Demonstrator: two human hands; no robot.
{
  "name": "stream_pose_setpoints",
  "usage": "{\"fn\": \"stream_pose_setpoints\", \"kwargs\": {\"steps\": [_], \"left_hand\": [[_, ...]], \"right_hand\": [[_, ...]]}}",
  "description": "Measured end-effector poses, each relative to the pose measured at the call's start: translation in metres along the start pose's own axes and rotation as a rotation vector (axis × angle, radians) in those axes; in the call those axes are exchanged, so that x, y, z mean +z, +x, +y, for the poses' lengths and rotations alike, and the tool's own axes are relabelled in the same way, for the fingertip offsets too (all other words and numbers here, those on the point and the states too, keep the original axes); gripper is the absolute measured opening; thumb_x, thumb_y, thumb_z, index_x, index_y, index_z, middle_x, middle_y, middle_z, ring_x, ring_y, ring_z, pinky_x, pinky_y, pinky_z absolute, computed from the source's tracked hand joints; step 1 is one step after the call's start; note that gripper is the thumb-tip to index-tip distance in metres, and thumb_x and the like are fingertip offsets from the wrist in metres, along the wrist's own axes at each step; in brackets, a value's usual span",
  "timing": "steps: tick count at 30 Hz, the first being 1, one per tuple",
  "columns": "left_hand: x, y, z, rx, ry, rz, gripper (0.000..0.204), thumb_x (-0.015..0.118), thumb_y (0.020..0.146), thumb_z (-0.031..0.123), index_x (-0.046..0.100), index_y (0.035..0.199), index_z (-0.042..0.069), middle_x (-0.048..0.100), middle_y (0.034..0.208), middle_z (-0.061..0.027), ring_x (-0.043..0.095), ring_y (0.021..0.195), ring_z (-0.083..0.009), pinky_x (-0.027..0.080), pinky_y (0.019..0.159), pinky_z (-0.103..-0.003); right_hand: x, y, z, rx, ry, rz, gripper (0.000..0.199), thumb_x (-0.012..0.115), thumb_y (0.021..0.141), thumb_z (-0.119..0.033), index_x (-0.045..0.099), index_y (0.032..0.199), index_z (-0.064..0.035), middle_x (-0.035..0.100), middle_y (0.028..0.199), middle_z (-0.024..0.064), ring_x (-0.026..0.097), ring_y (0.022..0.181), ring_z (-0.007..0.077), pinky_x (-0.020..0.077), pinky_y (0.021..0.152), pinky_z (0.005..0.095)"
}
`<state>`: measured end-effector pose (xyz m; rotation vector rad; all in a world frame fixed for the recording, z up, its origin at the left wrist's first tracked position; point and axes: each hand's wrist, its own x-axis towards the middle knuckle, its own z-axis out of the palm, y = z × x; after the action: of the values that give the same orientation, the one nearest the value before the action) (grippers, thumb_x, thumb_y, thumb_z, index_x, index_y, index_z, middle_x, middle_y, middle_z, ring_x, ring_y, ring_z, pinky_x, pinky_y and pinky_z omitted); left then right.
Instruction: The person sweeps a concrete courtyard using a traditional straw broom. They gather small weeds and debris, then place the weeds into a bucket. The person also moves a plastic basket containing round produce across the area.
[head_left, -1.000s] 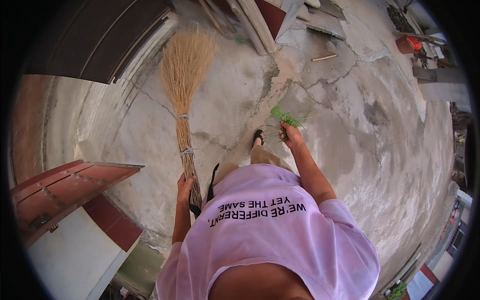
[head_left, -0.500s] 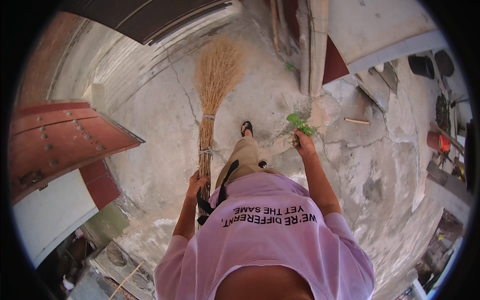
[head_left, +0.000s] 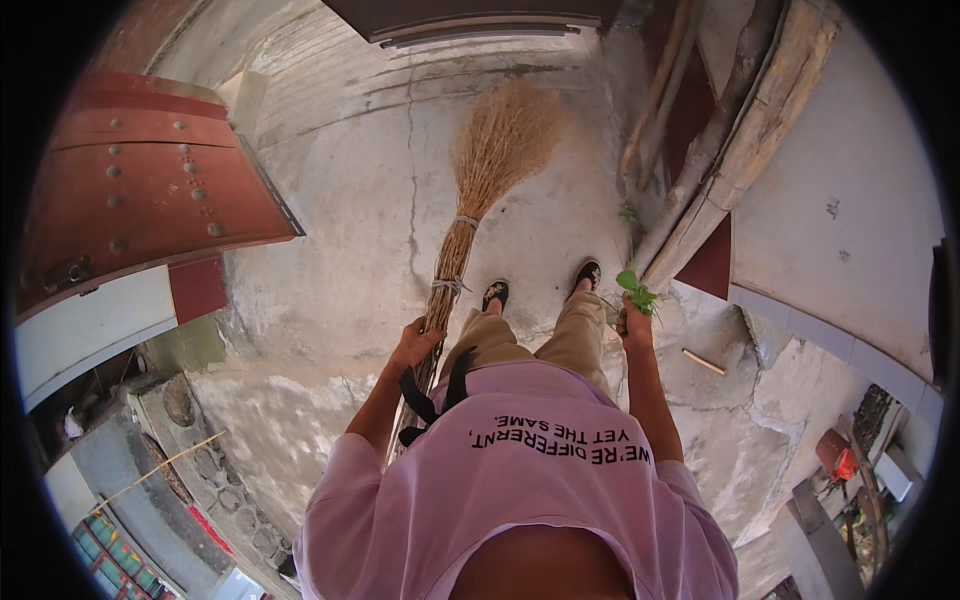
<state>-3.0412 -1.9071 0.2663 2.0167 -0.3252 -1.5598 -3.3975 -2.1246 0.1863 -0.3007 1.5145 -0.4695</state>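
My left hand [head_left: 417, 343] is closed round the handle of a long twig broom [head_left: 458, 243]. The broom slants forward from my left side, its bristles fanned out ahead of me and its bundle bound with ties in two places. On the right, my right hand [head_left: 634, 328] grips a small bunch of green weeds [head_left: 637, 291] by the stems, the leaves sticking out past my fingers. Another small green plant [head_left: 628, 213] shows beside the wooden poles, beyond the bunch. Both my feet, in dark patterned shoes, stand on the concrete between the broom and the weeds.
Wooden poles [head_left: 745, 150] lean at the far right beside a pale wall. A red studded door [head_left: 150, 190] stands at the left. One short stick [head_left: 704, 361] lies on the cracked concrete floor [head_left: 340, 200]. A red bucket [head_left: 832, 452] is at the right, a dark threshold [head_left: 470, 18] ahead.
I have stepped forward, and my right foot now shows ahead beside the left. The poles and the far threshold appear nearer. Both hands keep hold of the broom and the weeds.
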Motion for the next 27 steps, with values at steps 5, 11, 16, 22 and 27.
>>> {"fn": "stream_pose_setpoints", "kwargs": {"steps": [5, 11, 16, 22, 27], "left_hand": [[0.077, 0.000, 0.035, -0.064, -0.192, 0.062, 0.035, 0.060, 0.066, 0.025, 0.051, 0.091, 0.002, 0.048, 0.066, 0.0007, 0.044, 0.056, -0.0080, 0.037, 0.050, -0.023], [0.120, 0.032, 0.032, -0.179, -0.256, 0.110, 0.030, 0.058, 0.067, 0.022, 0.052, 0.090, 0.004, 0.047, 0.068, 0.0021, 0.042, 0.058, -0.0072, 0.036, 0.052, -0.022], [0.133, 0.080, 0.021, -0.279, -0.248, 0.113, 0.025, 0.058, 0.066, 0.021, 0.050, 0.085, 0.006, 0.046, 0.064, 0.0018, 0.042, 0.054, -0.0075, 0.035, 0.048, -0.022], [0.143, 0.120, -0.015, -0.415, -0.339, 0.128, 0.028, 0.059, 0.066, 0.020, 0.049, 0.086, 0.004, 0.045, 0.064, 0.0022, 0.040, 0.052, -0.0066, 0.033, 0.046, -0.021], [0.142, 0.146, -0.039, -0.517, -0.313, 0.061, 0.029, 0.059, 0.065, 0.022, 0.047, 0.084, 0.003, 0.044, 0.062, 0.0005, 0.041, 0.052, -0.0072, 0.034, 0.045, -0.021]], "right_hand": [[-0.016, 0.070, -0.066, -0.077, -0.405, 0.018, 0.025, 0.060, 0.074, -0.026, 0.044, 0.063, -0.0108, 0.039, 0.049, -0.0011, 0.036, 0.036, 0.0098, 0.0255, 0.032, 0.0253], [-0.020, 0.167, -0.087, -0.156, -0.695, 0.027, 0.028, 0.057, 0.074, -0.032, 0.050, 0.064, -0.0067, 0.042, 0.047, 0.0001, 0.040, 0.037, 0.0109, 0.0295, 0.034, 0.0276], [-0.029, 0.266, -0.050, -0.189, -0.819, 0.134, 0.027, 0.058, 0.072, -0.032, 0.053, 0.069, -0.0056, 0.048, 0.050, 0.0029, 0.045, 0.039, 0.0123, 0.0361, 0.037, 0.0282], [-0.017, 0.370, -0.017, -0.019, -0.737, 0.162, 0.020, 0.055, 0.074, -0.025, 0.051, 0.069, -0.0062, 0.049, 0.051, 0.0026, 0.048, 0.041, 0.0110, 0.0391, 0.035, 0.0260], [-0.085, 0.518, 0.045, -0.267, -1.102, 0.189, 0.017, 0.053, 0.074, -0.020, 0.050, 0.068, -0.0051, 0.051, 0.054, 0.0044, 0.050, 0.043, 0.0121, 0.0399, 0.036, 0.0268]]}}
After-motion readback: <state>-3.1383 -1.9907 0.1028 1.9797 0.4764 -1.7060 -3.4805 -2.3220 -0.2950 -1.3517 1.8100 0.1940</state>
